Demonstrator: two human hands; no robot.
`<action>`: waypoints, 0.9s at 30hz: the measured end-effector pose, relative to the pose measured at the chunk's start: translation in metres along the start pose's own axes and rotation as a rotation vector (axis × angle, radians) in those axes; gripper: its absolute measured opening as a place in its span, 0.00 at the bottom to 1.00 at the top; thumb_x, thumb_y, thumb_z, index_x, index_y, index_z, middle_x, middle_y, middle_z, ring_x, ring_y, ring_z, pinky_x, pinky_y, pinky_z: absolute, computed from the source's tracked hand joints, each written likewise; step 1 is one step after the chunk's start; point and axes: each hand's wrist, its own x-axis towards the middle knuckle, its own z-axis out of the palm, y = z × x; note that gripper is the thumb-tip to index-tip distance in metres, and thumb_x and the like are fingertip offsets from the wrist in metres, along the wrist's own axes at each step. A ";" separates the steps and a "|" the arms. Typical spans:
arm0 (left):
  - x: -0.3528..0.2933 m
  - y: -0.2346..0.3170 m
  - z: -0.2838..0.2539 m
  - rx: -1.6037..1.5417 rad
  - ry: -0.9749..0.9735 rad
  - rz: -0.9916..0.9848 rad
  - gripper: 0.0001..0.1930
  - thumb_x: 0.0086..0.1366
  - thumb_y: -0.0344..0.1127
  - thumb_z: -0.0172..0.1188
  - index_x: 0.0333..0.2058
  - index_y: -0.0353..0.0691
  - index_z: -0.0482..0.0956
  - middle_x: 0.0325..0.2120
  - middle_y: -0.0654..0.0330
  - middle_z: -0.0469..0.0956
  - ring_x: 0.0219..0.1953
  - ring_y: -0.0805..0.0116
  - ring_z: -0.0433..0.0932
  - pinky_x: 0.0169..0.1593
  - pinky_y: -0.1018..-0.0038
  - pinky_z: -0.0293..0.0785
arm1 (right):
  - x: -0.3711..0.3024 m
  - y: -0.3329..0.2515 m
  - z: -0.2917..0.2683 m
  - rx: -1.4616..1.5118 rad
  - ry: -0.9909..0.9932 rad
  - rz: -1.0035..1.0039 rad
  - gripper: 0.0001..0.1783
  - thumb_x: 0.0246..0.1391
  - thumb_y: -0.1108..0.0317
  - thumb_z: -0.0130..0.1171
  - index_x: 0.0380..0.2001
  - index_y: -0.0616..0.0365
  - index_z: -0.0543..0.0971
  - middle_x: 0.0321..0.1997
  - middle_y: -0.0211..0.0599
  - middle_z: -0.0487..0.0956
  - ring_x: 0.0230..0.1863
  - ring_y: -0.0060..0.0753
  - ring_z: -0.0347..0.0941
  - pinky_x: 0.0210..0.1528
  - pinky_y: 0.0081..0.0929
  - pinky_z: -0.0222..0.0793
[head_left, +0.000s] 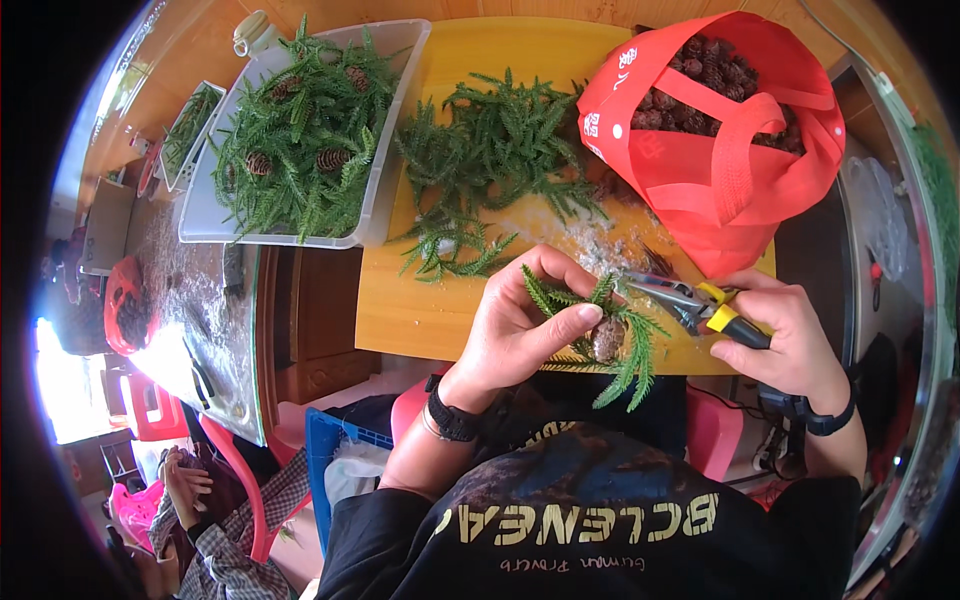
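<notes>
In the head view, I watch the left hand [515, 322] pinch a green sprig [638, 365] with a pine cone [607, 341], nearer the wearer than the red bag [690, 225]. The right hand [788, 330] grips pliers [722, 317] just this side of the bag; loose greenery [500, 150] lies left of it.

Green sprig [636, 365], yellow-and-black pliers [712, 310], red bag [668, 190]

Desk [400, 322]: yellow, smooth-topped
Green sprigs [505, 150]: heaped from the middle toward the far edge
Loose sprig [445, 258]: nearer the left edge
White flakes [592, 243]: scattered right of the middle
Red bag [695, 220]: far right corner
Clear bin [392, 160]: far left corner, footing hidden
</notes>
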 end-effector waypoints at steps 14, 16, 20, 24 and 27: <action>-0.001 -0.002 -0.004 0.014 0.046 -0.155 0.13 0.62 0.27 0.54 0.45 0.34 0.68 0.35 0.63 0.74 0.33 0.79 0.73 0.40 0.81 0.71 | 0.006 0.005 0.018 0.130 0.047 -0.101 0.12 0.39 0.71 0.65 0.28 0.65 0.76 0.30 0.43 0.73 0.27 0.36 0.70 0.31 0.25 0.64; -0.003 -0.003 -0.005 -0.050 0.062 -0.145 0.12 0.62 0.27 0.53 0.45 0.35 0.68 0.36 0.63 0.74 0.34 0.79 0.73 0.40 0.81 0.70 | 0.005 0.004 0.019 0.124 0.072 -0.060 0.11 0.39 0.70 0.63 0.28 0.65 0.77 0.31 0.42 0.74 0.29 0.34 0.72 0.33 0.24 0.65; -0.002 -0.001 -0.005 -0.082 0.085 -0.125 0.11 0.62 0.27 0.53 0.44 0.35 0.69 0.37 0.62 0.75 0.35 0.78 0.73 0.41 0.80 0.70 | -0.001 0.014 0.016 0.120 0.104 0.072 0.10 0.38 0.72 0.61 0.28 0.64 0.79 0.33 0.42 0.75 0.32 0.30 0.73 0.35 0.23 0.65; -0.001 0.002 -0.004 -0.089 0.103 -0.137 0.10 0.63 0.27 0.52 0.43 0.35 0.68 0.37 0.61 0.75 0.37 0.77 0.72 0.41 0.79 0.70 | -0.010 0.020 0.014 0.091 0.143 0.149 0.11 0.36 0.74 0.60 0.29 0.64 0.79 0.36 0.44 0.76 0.33 0.31 0.73 0.36 0.23 0.65; -0.002 0.001 -0.002 -0.098 0.106 -0.144 0.10 0.63 0.27 0.51 0.43 0.36 0.68 0.37 0.60 0.75 0.36 0.76 0.73 0.40 0.78 0.70 | -0.017 0.026 0.015 0.061 0.183 0.159 0.12 0.35 0.75 0.59 0.29 0.64 0.79 0.37 0.44 0.76 0.34 0.32 0.73 0.36 0.24 0.65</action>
